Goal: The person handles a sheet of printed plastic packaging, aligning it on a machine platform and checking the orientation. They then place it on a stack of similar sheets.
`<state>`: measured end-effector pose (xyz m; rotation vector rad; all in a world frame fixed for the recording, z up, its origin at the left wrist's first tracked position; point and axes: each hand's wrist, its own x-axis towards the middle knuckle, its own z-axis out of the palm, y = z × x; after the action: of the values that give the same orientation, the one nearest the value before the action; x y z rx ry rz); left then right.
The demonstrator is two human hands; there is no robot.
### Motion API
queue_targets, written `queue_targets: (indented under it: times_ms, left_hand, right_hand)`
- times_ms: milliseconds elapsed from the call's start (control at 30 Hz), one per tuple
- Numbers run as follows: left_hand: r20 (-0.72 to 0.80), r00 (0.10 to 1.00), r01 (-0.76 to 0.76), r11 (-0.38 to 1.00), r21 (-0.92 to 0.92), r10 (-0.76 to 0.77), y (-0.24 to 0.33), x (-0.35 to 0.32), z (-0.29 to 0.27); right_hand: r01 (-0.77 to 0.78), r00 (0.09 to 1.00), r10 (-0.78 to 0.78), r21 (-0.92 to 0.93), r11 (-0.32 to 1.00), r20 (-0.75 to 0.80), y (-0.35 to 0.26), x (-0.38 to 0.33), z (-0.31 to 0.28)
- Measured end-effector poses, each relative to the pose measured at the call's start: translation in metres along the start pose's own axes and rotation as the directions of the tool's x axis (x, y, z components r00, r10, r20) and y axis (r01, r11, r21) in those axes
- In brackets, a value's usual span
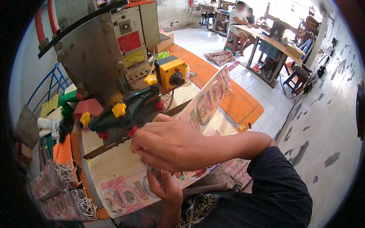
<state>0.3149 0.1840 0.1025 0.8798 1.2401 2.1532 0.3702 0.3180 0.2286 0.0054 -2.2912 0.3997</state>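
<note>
In front of the press, my right hand is bent over my left hand, and their fingers meet. Both are closed around something small that the right hand mostly hides; I cannot make out what it is. Under and beside them a printed plastic sheet with red checks and food pictures lies across the pale work surface. Another printed sheet stands up beyond my right wrist. A dark green press bar with yellow star knobs is just past my hands.
A yellow control box stands beside the tall metal machine. Printed bags with white cords are piled at the left. An orange table extends to the right. Farther back, a person sits at a workbench.
</note>
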Motion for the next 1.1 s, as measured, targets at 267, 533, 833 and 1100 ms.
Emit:
queue_targets:
  times_ms: [267,533,833,1100]
  left_hand:
    - [0.002,1.0,-0.009,0.999,-0.042,0.009,-0.007,-0.005,-0.01]
    - [-0.014,1.0,-0.018,0.999,-0.036,0.017,-0.009,-0.004,-0.01]
    - [-0.024,0.997,-0.068,0.997,0.036,0.069,0.002,0.005,0.009]
    - [-0.154,0.95,-0.245,0.954,0.172,0.272,-0.015,-0.014,-0.069]
  right_hand:
    - [0.018,0.985,-0.037,0.116,0.993,0.168,0.006,0.001,-0.011]
    - [-0.088,0.984,0.057,0.179,0.98,0.171,0.005,-0.004,-0.003]
    - [0.033,0.977,-0.095,-0.306,0.951,-0.189,0.014,-0.012,0.01]
    - [-0.453,0.841,0.134,-0.547,0.704,-0.524,0.101,-0.013,-0.06]
